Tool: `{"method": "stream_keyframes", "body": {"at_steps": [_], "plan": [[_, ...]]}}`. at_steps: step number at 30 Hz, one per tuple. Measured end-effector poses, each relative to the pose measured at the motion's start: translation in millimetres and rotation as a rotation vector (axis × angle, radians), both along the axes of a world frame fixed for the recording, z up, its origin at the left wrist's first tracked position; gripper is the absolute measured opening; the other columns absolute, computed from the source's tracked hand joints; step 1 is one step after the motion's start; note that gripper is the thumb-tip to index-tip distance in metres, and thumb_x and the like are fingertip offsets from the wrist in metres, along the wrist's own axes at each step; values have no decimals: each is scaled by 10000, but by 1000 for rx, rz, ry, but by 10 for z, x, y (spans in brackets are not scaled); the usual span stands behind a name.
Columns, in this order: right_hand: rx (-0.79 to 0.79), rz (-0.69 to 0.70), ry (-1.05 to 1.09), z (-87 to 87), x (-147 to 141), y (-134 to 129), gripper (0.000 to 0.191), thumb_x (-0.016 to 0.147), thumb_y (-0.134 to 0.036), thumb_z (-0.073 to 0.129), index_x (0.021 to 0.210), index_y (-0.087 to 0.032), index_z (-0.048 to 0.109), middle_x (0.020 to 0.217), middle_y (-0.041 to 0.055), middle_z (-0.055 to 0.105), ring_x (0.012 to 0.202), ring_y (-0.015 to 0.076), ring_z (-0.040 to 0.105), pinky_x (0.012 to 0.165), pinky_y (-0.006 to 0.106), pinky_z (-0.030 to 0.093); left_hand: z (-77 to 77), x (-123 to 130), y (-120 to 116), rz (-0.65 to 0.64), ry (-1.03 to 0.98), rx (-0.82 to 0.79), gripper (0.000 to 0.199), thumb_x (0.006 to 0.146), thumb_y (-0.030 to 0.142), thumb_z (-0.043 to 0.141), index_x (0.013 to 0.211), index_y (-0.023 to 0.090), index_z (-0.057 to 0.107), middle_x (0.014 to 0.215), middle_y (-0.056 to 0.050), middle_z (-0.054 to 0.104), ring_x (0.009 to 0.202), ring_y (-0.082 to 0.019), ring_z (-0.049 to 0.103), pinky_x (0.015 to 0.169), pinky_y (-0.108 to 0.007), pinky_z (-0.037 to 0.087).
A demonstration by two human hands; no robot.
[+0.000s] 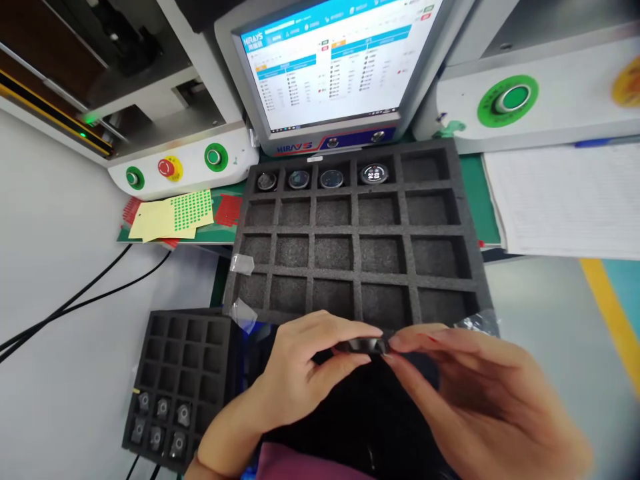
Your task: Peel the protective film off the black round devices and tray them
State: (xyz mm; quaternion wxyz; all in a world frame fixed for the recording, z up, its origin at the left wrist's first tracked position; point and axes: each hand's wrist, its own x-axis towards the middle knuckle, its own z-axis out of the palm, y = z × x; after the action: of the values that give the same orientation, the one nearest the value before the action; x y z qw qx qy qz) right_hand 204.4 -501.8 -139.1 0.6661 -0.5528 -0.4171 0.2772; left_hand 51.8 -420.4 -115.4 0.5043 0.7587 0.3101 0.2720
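Below the front edge of a large dark foam tray (354, 230), a small dark round watch-like piece (364, 345) is seen edge-on. My left hand (305, 363) pinches its left side between thumb and fingers. The fingertips of my right hand (465, 387) close on its right end. Four round watch faces lie in the tray's back row; one watch face (374, 174) is lit with white digits, and the watch face (332, 178) beside it is dark.
A monitor (335, 67) stands behind the tray, between machine panels with buttons. Yellow sheets with green dots (193, 210) lie left, papers (565, 200) right. At lower left, a smaller foam tray (187, 381) holds several small parts. Black cables (75, 303) cross the left side.
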Motion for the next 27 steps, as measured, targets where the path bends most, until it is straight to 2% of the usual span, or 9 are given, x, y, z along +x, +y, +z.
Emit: {"method": "stream_keyframes", "body": {"at_steps": [4,9,11,17,21,24,27], "plan": [[-28,147,25,20,112,50,340,788,-27,715,1034,-236,606,830,1,673,769,128,688,732,202,617,1,-3,36,-50,11,15,205,928,227,623,1112,182,701,925,-45,762,785,-134,666,735,-238,542],[-36,333,53,79,238,161,231,826,-53,663,891,-242,548,743,-15,627,675,115,647,611,182,582,-6,9,35,-75,7,12,196,927,208,621,1106,179,697,924,-37,761,797,-127,668,748,-229,536],[-25,342,69,77,240,164,235,828,-43,651,884,-243,540,723,-15,618,651,122,636,584,201,578,-6,16,35,-74,11,15,196,927,212,622,1103,171,695,923,-40,761,789,-126,664,741,-226,535],[45,225,77,20,189,108,350,784,18,674,997,-247,591,789,13,655,734,165,672,619,261,604,8,36,54,-76,3,31,209,932,225,616,1120,188,698,927,-42,764,790,-126,675,740,-229,550],[29,289,84,4,241,112,331,806,9,664,1000,-246,581,776,5,648,712,155,664,613,258,593,14,45,66,-83,16,31,207,941,241,605,1119,193,699,914,-46,763,782,-135,677,735,-243,553],[20,365,59,18,304,130,275,830,-5,644,933,-237,538,759,-7,637,694,138,652,605,239,582,2,56,55,-102,-12,53,199,943,226,599,1110,174,694,914,-47,763,758,-127,667,715,-232,545],[57,381,0,36,327,142,274,837,6,618,873,-234,490,746,-15,624,659,127,637,557,222,565,-26,73,26,-72,-45,102,215,943,236,599,1130,174,686,921,-54,764,760,-134,669,708,-237,550]]}}
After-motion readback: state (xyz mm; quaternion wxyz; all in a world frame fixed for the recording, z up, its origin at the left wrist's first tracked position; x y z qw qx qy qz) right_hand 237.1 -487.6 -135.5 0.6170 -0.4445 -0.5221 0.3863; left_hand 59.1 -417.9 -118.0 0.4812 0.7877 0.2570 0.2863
